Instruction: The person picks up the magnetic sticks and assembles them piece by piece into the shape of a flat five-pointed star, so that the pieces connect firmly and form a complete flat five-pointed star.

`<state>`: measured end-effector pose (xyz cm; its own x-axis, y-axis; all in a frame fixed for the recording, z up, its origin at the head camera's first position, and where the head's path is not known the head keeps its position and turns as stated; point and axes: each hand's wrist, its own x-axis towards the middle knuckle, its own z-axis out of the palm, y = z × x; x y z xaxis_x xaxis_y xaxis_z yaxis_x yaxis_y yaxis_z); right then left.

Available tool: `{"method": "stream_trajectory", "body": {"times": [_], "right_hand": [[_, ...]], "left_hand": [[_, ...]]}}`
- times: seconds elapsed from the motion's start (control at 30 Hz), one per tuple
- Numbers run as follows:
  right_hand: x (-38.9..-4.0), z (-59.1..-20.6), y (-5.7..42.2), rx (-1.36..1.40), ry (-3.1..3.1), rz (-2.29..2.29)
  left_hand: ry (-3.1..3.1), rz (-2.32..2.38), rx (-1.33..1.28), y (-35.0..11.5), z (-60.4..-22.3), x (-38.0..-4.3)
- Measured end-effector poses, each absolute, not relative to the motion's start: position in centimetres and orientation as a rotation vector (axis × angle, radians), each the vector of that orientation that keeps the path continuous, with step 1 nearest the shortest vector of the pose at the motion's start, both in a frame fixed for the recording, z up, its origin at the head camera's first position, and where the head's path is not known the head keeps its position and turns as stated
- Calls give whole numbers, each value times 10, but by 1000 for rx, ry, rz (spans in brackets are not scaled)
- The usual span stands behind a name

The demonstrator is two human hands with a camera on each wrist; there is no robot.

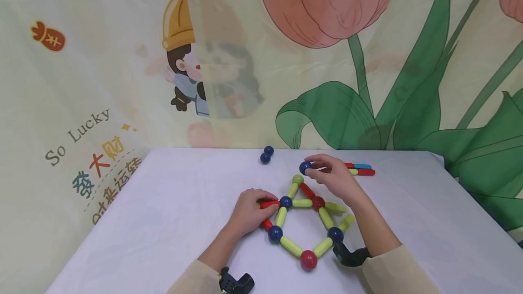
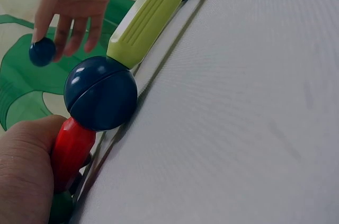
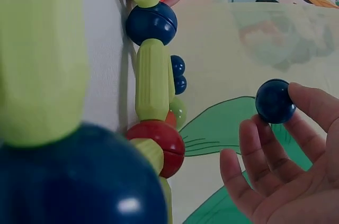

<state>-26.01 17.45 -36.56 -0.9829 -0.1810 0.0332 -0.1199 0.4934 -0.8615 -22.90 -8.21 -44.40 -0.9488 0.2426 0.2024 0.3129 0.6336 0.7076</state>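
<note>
Cream backdrop [image 1: 253, 135] at the rear, printed with large tulips; white tabletop [image 1: 163, 239] spread out beneath everything. Pinched between thumb and fingers of the right hand [image 1: 333, 176]: one dark blue ball [image 1: 305, 167], right at the fingertips and raised clear of the cloth, judging by the wrist views. Held by its side with the lower fingers fanned away, probably to leave most of its surface free. Just below that pinch, near but not touching the held ball: a pale green ball [image 1: 298, 179], at the tip of a small triangle on the rod-and-ball frame [image 1: 302, 203]. Nearer to the body from the same pinch: a red ball [image 1: 318, 203], with one yellow-green rod [image 1: 336, 208] jutting out to the right.

Gripped in the left hand [image 1: 251, 210]: a red rod [image 1: 269, 204], joined to a blue corner ball [image 1: 286, 202] just beyond the fingertips. Likely clasped there to steady the frame against shifting. Directly under this grip, partly hidden: a second red rod [image 1: 267, 224].

Left of the right-hand pinch and farther back: two loose blue balls [image 1: 265, 158], lying together. Right of it, partly behind the hand: several coloured rods [image 1: 362, 166], apparently laid together for easy reach; cannot tell how many.
</note>
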Motion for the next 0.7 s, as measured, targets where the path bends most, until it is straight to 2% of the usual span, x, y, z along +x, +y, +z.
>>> {"method": "stream_trajectory", "body": {"times": [0.7], "right_hand": [[-239,-374,218,-233,2722,-1528]], "left_hand": [[-2759,-1204,-459,-81,-447,-229]]}}
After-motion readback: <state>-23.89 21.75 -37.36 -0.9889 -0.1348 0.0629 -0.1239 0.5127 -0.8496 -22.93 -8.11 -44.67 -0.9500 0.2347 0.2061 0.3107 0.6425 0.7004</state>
